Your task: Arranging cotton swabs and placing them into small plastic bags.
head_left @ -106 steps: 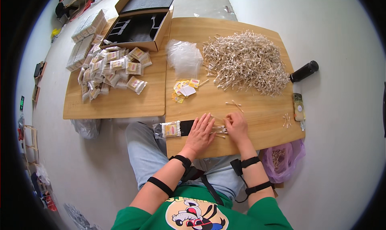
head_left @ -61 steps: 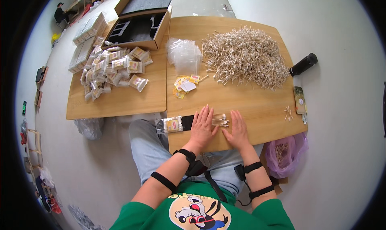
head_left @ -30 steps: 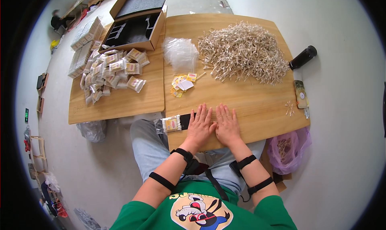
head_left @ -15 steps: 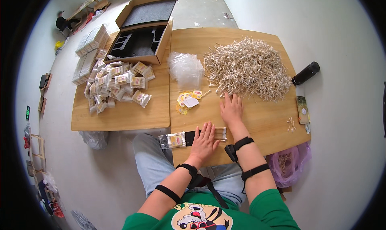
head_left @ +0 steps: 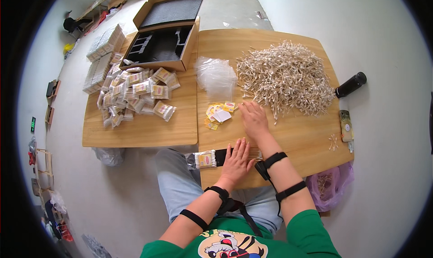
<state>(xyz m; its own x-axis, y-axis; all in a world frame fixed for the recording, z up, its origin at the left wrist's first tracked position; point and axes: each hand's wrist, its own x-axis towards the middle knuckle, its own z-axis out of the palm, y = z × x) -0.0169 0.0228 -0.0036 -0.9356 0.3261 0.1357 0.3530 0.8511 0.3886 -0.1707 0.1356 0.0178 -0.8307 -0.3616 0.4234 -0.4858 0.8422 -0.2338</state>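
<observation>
Lying flat in the head view, the left hand (head_left: pixel 233 164) covers part of a row of cotton swabs (head_left: pixel 256 153) near the close edge of the tabletop (head_left: pixel 297 140); its fingers are extended, grasping nothing visible. Swab ends emerge to its right; a black strip (head_left: pixel 220 156) and a packet of swabs (head_left: pixel 205 159) lie to its left. The right hand (head_left: pixel 254 119) reaches between the printed cards (head_left: pixel 219 116) and the heap of loose swabs (head_left: pixel 288 80), its fingers bent downward; whether they grip anything cannot be told. For good execution, the left palm should bear lightly and evenly, leaving the swabs parallel, while the right wrist, whose strap (head_left: pixel 274 159) passes near the row's end, is best lifted clear.
</observation>
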